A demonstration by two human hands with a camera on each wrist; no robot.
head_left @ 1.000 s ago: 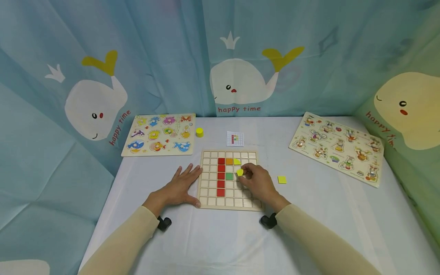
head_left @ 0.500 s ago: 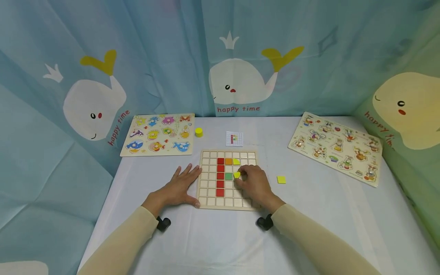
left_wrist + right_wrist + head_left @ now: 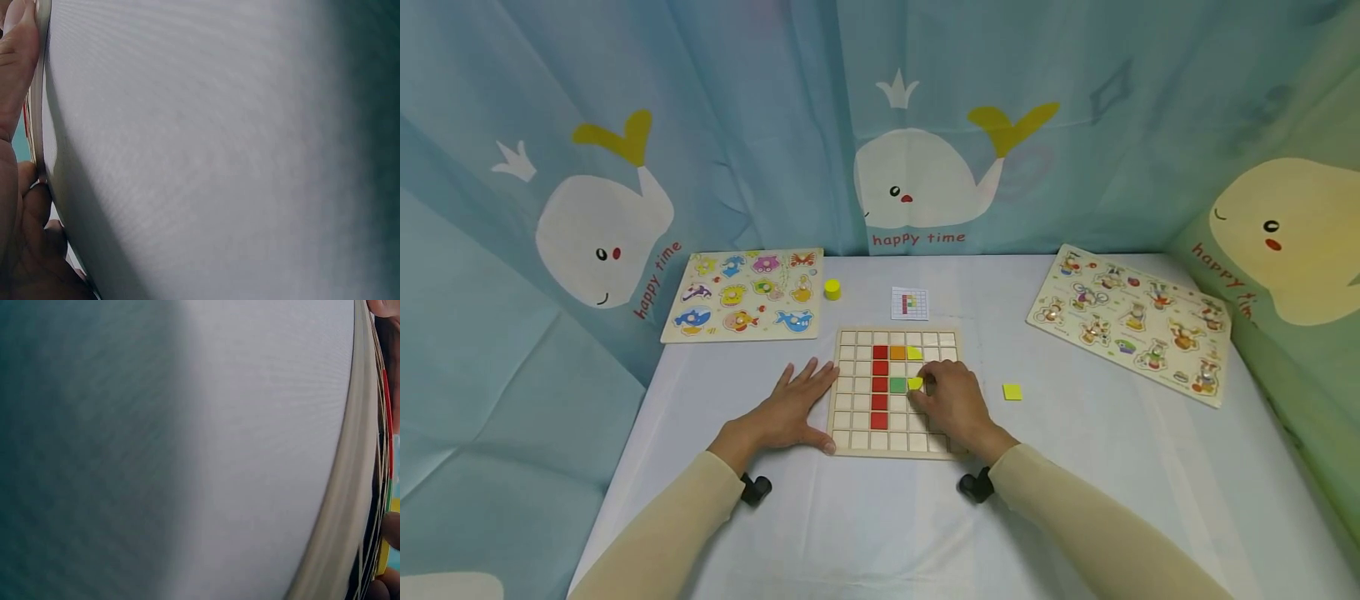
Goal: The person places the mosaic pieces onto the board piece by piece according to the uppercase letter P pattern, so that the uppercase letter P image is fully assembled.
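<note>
A wooden grid board (image 3: 898, 442) lies in the middle of the table. It bears a column of red square tiles (image 3: 879, 386), an orange tile (image 3: 897, 353), a yellow tile with a rounded corner (image 3: 914, 353) and a green tile (image 3: 898, 385). My right hand (image 3: 957, 404) pinches a yellow tile (image 3: 914, 383) at the cell just right of the green one. In the right wrist view, fingertips (image 3: 392, 530) show against that tile's yellow edge. My left hand (image 3: 788, 412) rests with fingers spread along the board's left edge, thumb near its lower corner.
A yellow square tile (image 3: 1012, 392) lies right of the board. Behind the board are a small pattern card (image 3: 910, 304) and a yellow cylinder (image 3: 832, 289). A sea-animal puzzle board (image 3: 745, 296) lies back left, another picture puzzle board (image 3: 1131, 321) back right. Curtains enclose the table.
My right hand has moved slightly left and down, bringing the yellow tile to the cell beside the green tile. My left hand has stayed at the board's edge.
</note>
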